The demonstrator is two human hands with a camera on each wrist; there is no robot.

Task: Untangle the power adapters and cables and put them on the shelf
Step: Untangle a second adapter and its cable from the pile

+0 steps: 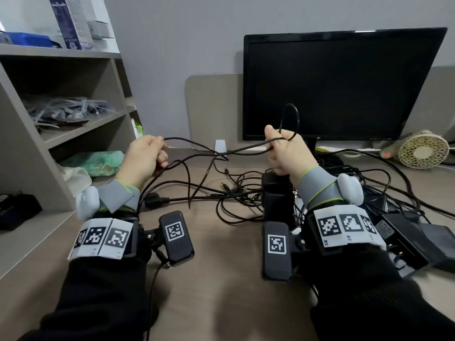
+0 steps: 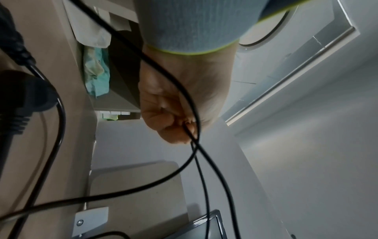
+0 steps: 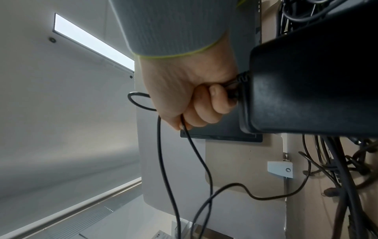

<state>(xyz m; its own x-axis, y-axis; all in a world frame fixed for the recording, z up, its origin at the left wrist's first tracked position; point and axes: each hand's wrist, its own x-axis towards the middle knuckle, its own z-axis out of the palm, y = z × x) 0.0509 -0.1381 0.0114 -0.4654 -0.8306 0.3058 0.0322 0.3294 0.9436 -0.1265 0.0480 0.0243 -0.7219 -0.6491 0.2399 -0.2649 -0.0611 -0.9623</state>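
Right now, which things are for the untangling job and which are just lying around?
For the job:
- thin black cable held in both hands, left and right
- black adapter
- cable tangle
- shelf

Just lying about:
- monitor
- small fan
- green bag

The wood-toned counter (image 1: pixel 221 279) carries a black monitor (image 1: pixel 339 84) at the back, a small cream fan (image 1: pixel 422 149) lying at its far right, and a spread tangle of black cables (image 1: pixel 236 193) with several black power adapters (image 1: pixel 418 232) heaped at the right. A black plug (image 1: pixel 154 201) lies on the counter near the middle. At the left stands a grey shelf (image 1: pixel 81 130), one board of it holding a pile of bagged cables (image 1: pixel 66 110), and lower down a green packet (image 1: pixel 98 163).
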